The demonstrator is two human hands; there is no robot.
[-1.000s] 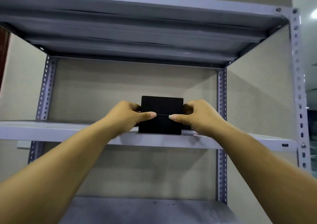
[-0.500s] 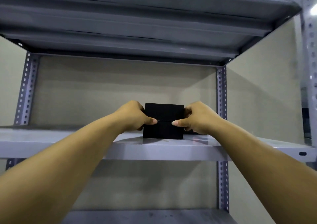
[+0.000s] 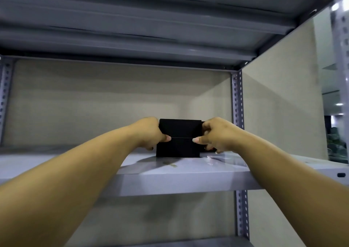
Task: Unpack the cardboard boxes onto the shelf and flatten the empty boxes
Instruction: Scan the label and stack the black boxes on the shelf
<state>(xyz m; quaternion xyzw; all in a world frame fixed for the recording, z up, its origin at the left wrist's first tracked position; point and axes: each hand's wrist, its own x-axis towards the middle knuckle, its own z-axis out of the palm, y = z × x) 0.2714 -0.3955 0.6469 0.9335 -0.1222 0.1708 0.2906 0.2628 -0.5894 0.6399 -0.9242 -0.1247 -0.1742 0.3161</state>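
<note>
Change since earlier frame: black stack set further back on the shelf board, more bare board now showing in front; both hands unchanged in grip.
Item: black boxes (image 3: 179, 138), apparently two stacked, thin pale seam across the front face; exact kind not legible.
Location: resting on middle shelf (image 3: 170, 173) of grey metal rack, right of centre, near rear upright (image 3: 237, 99), set back from the front lip.
Left hand (image 3: 151, 133): clamped on left side of stack, thumb tip on the seam, remaining fingers hidden behind.
Right hand (image 3: 213, 135): clamped on right side of stack, thumb tip on the seam opposite, fingers curled round the far edge.
Stage, as judged: placement nearly done, release not yet made.
Risk 1: upper box sliding off lower on release; cause, uneven let-go or thumbs dragging along the seam.
Risk 2: stack tipping backward toward the beige wall (image 3: 103, 105); cause, further pushing at thumb height, well above the base.
Risk 3: knuckles of right hand catching rear upright; cause, withdrawal angled rightward.
Risk 4: skewed stack; cause, one hand pushing harder than the other.
Also present: upper shelf (image 3: 151, 20) overhead, lower shelf (image 3: 188, 244) at bottom edge, faint smudge on the board in front of the stack.
Cardboard boxes: none in view.
</note>
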